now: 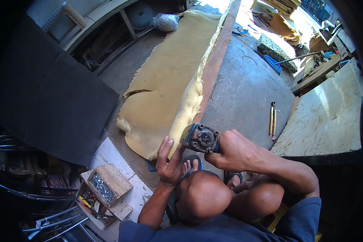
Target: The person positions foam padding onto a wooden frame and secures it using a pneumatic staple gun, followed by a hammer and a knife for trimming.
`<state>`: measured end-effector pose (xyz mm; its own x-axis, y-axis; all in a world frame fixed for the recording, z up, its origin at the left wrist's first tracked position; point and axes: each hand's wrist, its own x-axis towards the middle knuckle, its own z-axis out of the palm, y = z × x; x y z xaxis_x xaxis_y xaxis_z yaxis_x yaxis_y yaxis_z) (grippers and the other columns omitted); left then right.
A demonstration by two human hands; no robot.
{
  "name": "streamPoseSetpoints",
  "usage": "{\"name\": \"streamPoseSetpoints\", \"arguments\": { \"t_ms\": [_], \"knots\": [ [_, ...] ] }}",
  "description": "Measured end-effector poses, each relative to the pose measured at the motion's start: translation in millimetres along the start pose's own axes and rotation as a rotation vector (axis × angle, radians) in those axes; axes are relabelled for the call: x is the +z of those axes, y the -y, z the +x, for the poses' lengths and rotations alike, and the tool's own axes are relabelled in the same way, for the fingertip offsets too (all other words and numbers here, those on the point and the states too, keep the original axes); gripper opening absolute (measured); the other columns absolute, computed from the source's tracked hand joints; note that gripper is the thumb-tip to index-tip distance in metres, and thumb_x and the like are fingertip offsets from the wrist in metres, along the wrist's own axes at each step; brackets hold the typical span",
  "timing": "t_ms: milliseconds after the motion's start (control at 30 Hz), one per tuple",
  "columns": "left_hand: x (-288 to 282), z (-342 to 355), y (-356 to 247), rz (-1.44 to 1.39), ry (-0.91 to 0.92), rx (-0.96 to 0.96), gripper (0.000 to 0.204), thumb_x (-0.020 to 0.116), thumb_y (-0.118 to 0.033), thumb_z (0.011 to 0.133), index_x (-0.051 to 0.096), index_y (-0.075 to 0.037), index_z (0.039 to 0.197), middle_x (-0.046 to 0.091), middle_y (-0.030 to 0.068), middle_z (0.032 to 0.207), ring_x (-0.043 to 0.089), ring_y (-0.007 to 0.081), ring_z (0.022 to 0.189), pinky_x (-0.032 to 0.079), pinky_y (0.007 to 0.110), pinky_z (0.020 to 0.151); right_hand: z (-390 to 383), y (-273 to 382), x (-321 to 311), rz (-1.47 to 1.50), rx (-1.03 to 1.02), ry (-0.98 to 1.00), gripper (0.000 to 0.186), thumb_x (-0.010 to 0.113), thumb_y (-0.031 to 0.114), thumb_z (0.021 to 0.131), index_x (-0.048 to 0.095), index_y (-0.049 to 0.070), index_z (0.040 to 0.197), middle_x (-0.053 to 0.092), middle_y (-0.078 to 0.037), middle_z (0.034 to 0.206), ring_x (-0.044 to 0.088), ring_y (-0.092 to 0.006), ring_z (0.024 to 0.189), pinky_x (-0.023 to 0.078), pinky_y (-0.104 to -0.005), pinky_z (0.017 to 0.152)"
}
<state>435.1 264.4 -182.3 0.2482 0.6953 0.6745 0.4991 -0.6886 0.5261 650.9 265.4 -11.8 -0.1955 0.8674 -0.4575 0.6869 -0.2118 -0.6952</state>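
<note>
A power tool (pixel 201 138) with a bolted head is gripped in the right hand (pixel 240 151), whose fingers are wrapped round its handle. The left hand (pixel 169 163) is opened, nothing being clasped in it; its extended fingers are laid against the near end of the foam sheet (pixel 165 84), just beside the tool's nose (whether the foam is touched by that nose cannot be told).

The foam is spread lengthwise in front of the knees, its right edge being bunched along a long wooden plank (pixel 218 66). At the left, a wooden box (pixel 117 180) is filled with metal pieces and hand tools. A yellow-handled cutter (pixel 274 121) is laid on the grey floor (pixel 250 84) to the right, near a pale board (pixel 324 117). Farther off, a blue rake (pixel 273 64) is seen beside some clutter.
</note>
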Motion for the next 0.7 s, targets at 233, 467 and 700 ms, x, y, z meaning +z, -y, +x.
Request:
{"name": "streamPoseSetpoints", "arguments": {
  "t_ms": [233, 467, 700],
  "knots": [
    [1.5, -5.0, 6.6, 0.024, -0.003, -0.001, 0.034, 0.076, 0.005, 0.083, 0.074, -0.007, 0.115, 0.060, 0.0139, 0.128, 0.061, 0.0389, 0.124, 0.052, 0.048, 0.104, 0.6, -3.4, 1.2, 0.036, -0.039, -0.006, 0.028, 0.062, 0.018, 0.080, 0.066, -0.005, 0.096, 0.067, -0.030, 0.079, 0.067, -0.0489, 0.083, 0.054, -0.0524, 0.077],
    [-1.7, -6.4, 10.1, 0.032, 0.020, -0.004, 0.036, 0.075, 0.006, 0.084, 0.074, -0.008, 0.117, 0.061, 0.0131, 0.128, 0.060, 0.0386, 0.125, 0.051, 0.048, 0.105, 1.2, -2.5, 0.9, 0.058, -0.023, -0.012, 0.028, 0.061, 0.017, 0.080, 0.066, -0.005, 0.098, 0.067, -0.031, 0.082, 0.066, -0.0501, 0.085, 0.054, -0.0535, 0.080],
    [-4.4, -9.6, 10.8, 0.020, 0.007, -0.014, 0.035, 0.074, 0.007, 0.084, 0.074, -0.007, 0.116, 0.060, 0.0148, 0.128, 0.060, 0.0391, 0.125, 0.051, 0.048, 0.106, 1.2, 1.2, 1.2, 0.042, 0.000, 0.020, 0.027, 0.062, 0.017, 0.080, 0.066, -0.004, 0.095, 0.067, -0.032, 0.084, 0.066, -0.0504, 0.087, 0.054, -0.0538, 0.081]
  ]
}}
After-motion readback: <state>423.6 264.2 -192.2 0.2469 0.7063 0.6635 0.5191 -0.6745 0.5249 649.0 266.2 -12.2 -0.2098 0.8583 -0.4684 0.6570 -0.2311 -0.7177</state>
